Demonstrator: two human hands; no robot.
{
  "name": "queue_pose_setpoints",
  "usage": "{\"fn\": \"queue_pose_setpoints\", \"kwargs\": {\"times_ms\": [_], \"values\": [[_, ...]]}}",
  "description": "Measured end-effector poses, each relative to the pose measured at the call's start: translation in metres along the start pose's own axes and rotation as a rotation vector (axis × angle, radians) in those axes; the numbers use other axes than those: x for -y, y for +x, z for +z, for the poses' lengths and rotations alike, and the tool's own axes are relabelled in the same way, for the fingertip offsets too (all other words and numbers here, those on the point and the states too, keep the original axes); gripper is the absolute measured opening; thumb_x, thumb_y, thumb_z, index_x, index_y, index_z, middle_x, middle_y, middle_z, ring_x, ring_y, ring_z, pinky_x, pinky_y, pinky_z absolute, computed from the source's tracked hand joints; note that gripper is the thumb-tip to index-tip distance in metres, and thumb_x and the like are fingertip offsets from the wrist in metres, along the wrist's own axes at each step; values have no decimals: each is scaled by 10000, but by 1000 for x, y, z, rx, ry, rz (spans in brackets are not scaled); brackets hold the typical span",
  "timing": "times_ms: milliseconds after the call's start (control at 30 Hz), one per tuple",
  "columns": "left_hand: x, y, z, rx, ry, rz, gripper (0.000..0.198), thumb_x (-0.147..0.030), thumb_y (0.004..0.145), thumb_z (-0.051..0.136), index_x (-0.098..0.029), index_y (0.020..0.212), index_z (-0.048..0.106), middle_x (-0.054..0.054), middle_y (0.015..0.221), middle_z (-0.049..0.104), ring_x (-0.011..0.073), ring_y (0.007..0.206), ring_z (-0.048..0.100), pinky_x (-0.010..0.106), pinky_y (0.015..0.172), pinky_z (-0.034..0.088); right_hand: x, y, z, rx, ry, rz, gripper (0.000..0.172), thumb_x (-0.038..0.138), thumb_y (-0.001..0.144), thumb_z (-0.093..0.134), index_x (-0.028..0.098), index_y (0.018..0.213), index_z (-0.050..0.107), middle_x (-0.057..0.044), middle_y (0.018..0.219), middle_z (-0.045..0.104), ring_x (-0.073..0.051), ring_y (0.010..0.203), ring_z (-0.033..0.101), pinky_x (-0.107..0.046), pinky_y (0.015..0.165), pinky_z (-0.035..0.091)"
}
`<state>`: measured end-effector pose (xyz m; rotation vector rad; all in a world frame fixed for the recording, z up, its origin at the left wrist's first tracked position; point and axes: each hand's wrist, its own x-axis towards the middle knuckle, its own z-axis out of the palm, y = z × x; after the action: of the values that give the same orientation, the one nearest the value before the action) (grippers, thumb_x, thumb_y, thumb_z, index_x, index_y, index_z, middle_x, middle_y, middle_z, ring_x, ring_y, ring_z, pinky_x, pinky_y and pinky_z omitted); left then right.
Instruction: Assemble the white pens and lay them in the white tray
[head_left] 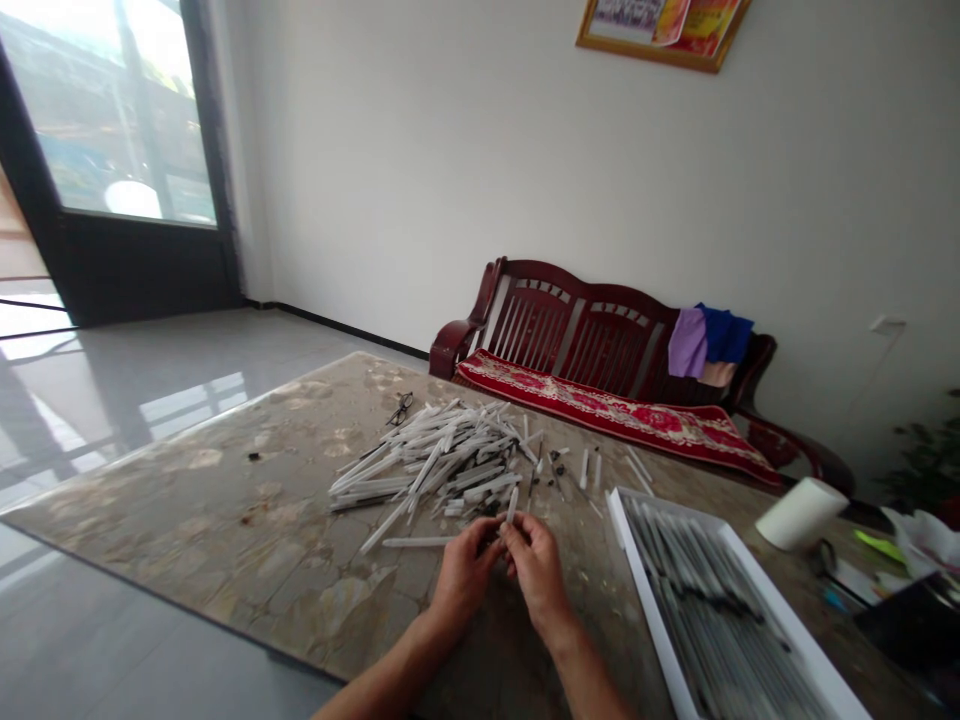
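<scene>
My left hand and my right hand meet over the tabletop, fingertips pinched together around a slim white stick. Its upper end points away from me; the lower end is hidden in my fingers. Just beyond my hands lies a loose heap of similar white and grey sticks, some with dark parts. One white stick lies flat beside my left hand. To the right, a white tray holds rows of slim grey sticks with dark sections.
Black-framed glasses lie behind the heap on the stone-patterned table. Several separate sticks lie near the tray. A white roll and a dark object are at the right. A wooden bench stands beyond the table.
</scene>
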<state>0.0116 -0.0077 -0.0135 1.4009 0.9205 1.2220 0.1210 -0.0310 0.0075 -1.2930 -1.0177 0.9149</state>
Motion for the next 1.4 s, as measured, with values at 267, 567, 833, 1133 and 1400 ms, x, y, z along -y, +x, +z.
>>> {"fn": "queue_pose_setpoints", "kwargs": {"times_ms": [267, 567, 833, 1133, 1400], "values": [[-1, -2, -5, -211, 59, 18, 202, -358, 829, 552, -198, 927, 628, 36, 777, 687, 205, 696, 629, 305, 662, 488, 8, 25, -26, -23, -378, -37, 255, 368, 798, 604, 179, 944, 692, -55, 865, 715, -185, 690, 650, -248, 534, 489], [-6, 2, -5, -324, -105, -123, 319, -531, 788, 584, -226, 755, 498, -12, 581, 628, 163, 469, 554, 275, 478, 441, 19, 37, -4, 197, -1481, -265, 124, 185, 881, 577, 231, 907, 689, -64, 1011, 673, -192, 952, 654, -249, 740, 472], [-7, 2, -7, -310, -274, -154, 373, -537, 721, 663, -197, 825, 547, 30, 696, 692, 225, 639, 694, 325, 551, 548, 36, 43, 11, 472, -1670, -316, 283, 4, 814, 546, 135, 1035, 664, -166, 995, 710, -247, 927, 691, -302, 747, 494], [-5, 6, -9, -340, -567, -238, 402, -462, 660, 764, -171, 857, 567, 30, 767, 710, 231, 762, 737, 285, 606, 569, 31, 24, -49, 321, -1379, -247, 174, 70, 695, 569, 182, 762, 684, -73, 793, 734, -214, 794, 688, -259, 665, 460], [-3, 5, -8, -298, -574, -263, 428, -460, 605, 812, -157, 831, 611, 28, 743, 700, 213, 728, 724, 266, 579, 558, 2, 9, -34, -196, 56, -30, 412, 543, 681, 706, 164, 803, 597, -25, 693, 682, -150, 534, 611, -210, 406, 437]]}}
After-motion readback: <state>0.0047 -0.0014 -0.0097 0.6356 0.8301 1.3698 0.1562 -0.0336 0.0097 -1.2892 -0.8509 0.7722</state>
